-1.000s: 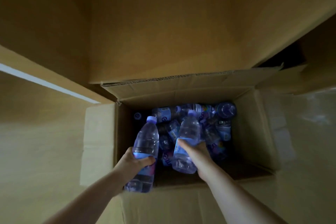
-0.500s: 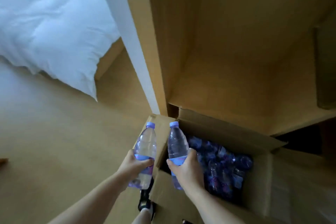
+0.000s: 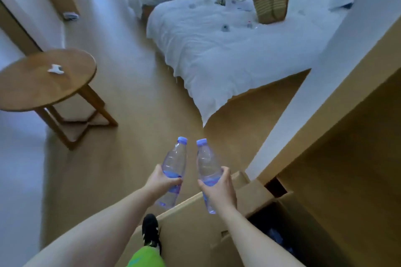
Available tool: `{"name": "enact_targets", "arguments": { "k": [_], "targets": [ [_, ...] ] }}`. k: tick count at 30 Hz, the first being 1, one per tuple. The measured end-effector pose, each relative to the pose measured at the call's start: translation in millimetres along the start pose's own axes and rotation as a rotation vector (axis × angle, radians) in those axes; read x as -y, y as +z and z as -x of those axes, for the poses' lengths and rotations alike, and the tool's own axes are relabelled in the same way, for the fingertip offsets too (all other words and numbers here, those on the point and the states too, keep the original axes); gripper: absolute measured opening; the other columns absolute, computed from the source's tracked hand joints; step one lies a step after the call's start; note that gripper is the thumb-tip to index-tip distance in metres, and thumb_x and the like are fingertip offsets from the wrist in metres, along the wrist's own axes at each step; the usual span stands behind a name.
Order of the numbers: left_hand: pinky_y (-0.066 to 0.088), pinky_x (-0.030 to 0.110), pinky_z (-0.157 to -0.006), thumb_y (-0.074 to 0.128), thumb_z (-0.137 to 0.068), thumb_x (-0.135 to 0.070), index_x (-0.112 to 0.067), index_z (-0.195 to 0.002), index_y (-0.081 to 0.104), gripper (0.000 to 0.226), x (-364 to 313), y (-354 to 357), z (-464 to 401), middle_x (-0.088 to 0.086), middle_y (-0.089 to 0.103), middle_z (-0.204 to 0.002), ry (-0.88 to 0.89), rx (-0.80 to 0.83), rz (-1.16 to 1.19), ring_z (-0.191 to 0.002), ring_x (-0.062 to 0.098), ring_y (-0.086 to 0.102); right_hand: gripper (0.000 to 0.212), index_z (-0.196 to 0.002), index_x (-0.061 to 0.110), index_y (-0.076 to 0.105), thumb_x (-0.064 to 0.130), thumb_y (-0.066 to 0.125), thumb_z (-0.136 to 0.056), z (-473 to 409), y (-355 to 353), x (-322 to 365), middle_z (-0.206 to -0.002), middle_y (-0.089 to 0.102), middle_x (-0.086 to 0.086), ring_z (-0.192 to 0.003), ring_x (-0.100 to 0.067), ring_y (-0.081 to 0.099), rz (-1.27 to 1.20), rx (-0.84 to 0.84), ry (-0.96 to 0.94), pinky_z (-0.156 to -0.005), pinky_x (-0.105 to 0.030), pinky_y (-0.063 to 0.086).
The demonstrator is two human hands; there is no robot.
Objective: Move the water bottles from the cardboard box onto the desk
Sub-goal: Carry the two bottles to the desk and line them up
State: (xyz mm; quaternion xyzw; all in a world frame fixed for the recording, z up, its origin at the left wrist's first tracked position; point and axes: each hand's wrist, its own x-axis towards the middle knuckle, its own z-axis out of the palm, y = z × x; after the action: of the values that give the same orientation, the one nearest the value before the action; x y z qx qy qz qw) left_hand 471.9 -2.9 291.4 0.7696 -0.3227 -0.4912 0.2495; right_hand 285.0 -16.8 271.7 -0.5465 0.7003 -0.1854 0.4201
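Observation:
My left hand (image 3: 159, 182) grips a clear water bottle (image 3: 174, 158) with a blue cap around its middle. My right hand (image 3: 219, 189) grips a second, matching water bottle (image 3: 207, 161) the same way. Both bottles stand nearly upright, side by side, above the floor and the near-left corner of the open cardboard box (image 3: 191, 208). Inside the box, at the lower right, more bottles (image 3: 280, 239) show dimly in shadow. A wooden unit (image 3: 338, 158) rises on the right beside the box.
A round wooden side table (image 3: 28, 84) with a small white object stands at the left. A bed with white bedding (image 3: 227, 50) and a striped woven bag (image 3: 271, 2) fills the upper right. My black shoe (image 3: 150, 230) stands next to the box on the wood floor.
Both bottles came up out of the box and moved left of it. My view swung left and up from the box to the room, showing the table and bed.

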Motion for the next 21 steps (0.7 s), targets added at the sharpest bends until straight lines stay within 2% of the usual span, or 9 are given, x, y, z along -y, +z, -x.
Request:
{"name": "enact_targets", "arguments": {
  "k": [4, 7, 9, 13, 17, 21],
  "targets": [
    [0.053, 0.04, -0.085, 0.077, -0.059, -0.031, -0.02, -0.108, 0.044, 0.06, -4, -68, -29, 0.001, 0.063, -0.098, -0.031, -0.077, -0.089, -0.091, 0.021, 0.063, 0.066, -0.115, 0.028, 0.029, 0.05, 0.071, -0.068, -29, 40, 71, -0.104, 0.045, 0.01, -0.11, -0.02, 0.053, 0.181, 0.12, -0.064, -0.088, -0.036, 0.046],
    [0.054, 0.041, -0.084, 0.076, -0.06, -0.035, -0.023, -0.109, 0.042, 0.061, -13, -126, -59, -0.002, 0.062, -0.097, -0.045, -0.127, -0.134, -0.091, 0.021, 0.062, 0.08, -0.131, 0.021, 0.031, 0.046, 0.074, -0.069, -54, 79, 131, -0.121, 0.05, 0.0, -0.119, -0.023, 0.049, 0.171, 0.135, -0.08, -0.097, -0.038, 0.044],
    [0.054, 0.04, -0.083, 0.075, -0.06, -0.036, -0.023, -0.109, 0.041, 0.062, -20, -163, -81, -0.003, 0.061, -0.095, -0.048, -0.169, -0.12, -0.089, 0.021, 0.062, 0.089, -0.14, 0.015, 0.031, 0.045, 0.075, -0.069, -72, 104, 170, -0.134, 0.046, -0.003, -0.125, -0.023, 0.046, 0.169, 0.142, -0.097, -0.101, -0.038, 0.043],
    [0.053, 0.04, -0.087, 0.077, -0.064, -0.038, -0.024, -0.115, 0.038, 0.065, -34, -235, -123, -0.001, 0.06, -0.103, -0.036, -0.241, -0.111, -0.095, 0.023, 0.061, 0.073, -0.13, 0.017, 0.039, 0.043, 0.073, -0.071, -104, 147, 242, -0.125, 0.046, 0.0, -0.113, -0.021, 0.054, 0.195, 0.134, -0.141, -0.093, -0.04, 0.048],
    [0.053, 0.041, -0.088, 0.077, -0.069, -0.039, -0.023, -0.117, 0.035, 0.066, -52, -295, -159, -0.001, 0.057, -0.104, -0.038, -0.316, -0.101, -0.095, 0.024, 0.061, 0.077, -0.133, 0.018, 0.035, 0.048, 0.074, -0.073, -130, 178, 309, -0.123, 0.046, -0.003, -0.107, -0.022, 0.055, 0.222, 0.102, -0.185, -0.091, -0.041, 0.051],
    [0.053, 0.036, -0.077, 0.075, -0.068, -0.042, -0.024, -0.112, 0.036, 0.062, -70, -336, -191, -0.003, 0.057, -0.101, -0.058, -0.394, -0.123, -0.088, 0.02, 0.061, 0.082, -0.139, 0.02, 0.031, 0.054, 0.071, -0.075, -158, 202, 358, -0.126, 0.045, -0.002, -0.109, -0.02, 0.054, 0.263, 0.045, -0.289, -0.088, -0.042, 0.053]
  ]
}}
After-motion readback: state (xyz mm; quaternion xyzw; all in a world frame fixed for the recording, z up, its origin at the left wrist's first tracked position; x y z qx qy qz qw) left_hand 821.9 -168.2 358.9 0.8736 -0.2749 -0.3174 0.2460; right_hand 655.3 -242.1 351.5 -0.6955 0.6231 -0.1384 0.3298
